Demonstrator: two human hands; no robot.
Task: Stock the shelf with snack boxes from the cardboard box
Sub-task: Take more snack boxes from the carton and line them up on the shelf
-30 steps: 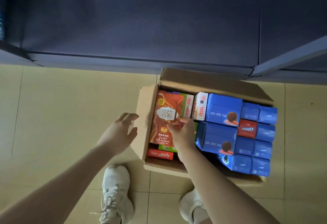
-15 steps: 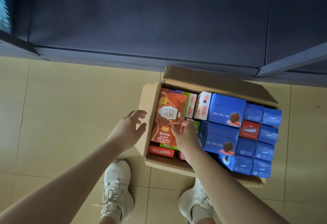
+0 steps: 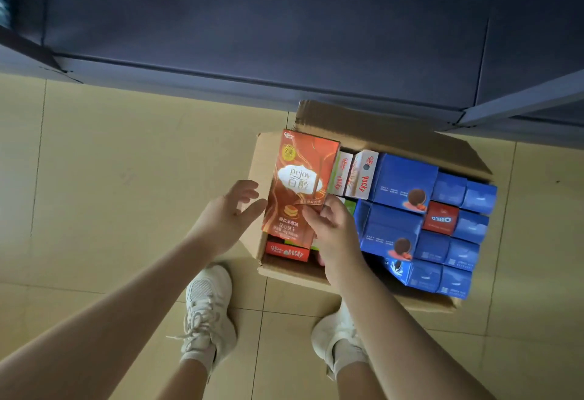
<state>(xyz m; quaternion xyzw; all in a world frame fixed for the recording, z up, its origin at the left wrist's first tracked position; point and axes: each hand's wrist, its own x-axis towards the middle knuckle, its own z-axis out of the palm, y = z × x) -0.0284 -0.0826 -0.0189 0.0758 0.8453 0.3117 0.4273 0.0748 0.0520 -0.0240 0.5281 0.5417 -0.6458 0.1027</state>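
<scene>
An open cardboard box (image 3: 388, 134) stands on the floor in front of a dark blue shelf (image 3: 284, 26). It holds several blue Oreo boxes (image 3: 401, 181), a red Oreo box (image 3: 441, 217) and white Pocky boxes (image 3: 361, 175). My right hand (image 3: 331, 229) grips an orange-brown Pejoy box (image 3: 298, 184) by its lower right edge, raised over the carton's left side. My left hand (image 3: 229, 213) is open, fingers spread, just left of the Pejoy box and apart from it.
A red Pocky box (image 3: 287, 252) lies at the carton's near left corner, with green packs partly hidden under the Pejoy box. Beige floor tiles (image 3: 126, 178) spread to the left. My two white shoes (image 3: 208, 308) stand just in front of the carton.
My right hand has lifted the Pejoy box up and slightly left out of the carton. My left hand has moved right, closer to the box's left edge.
</scene>
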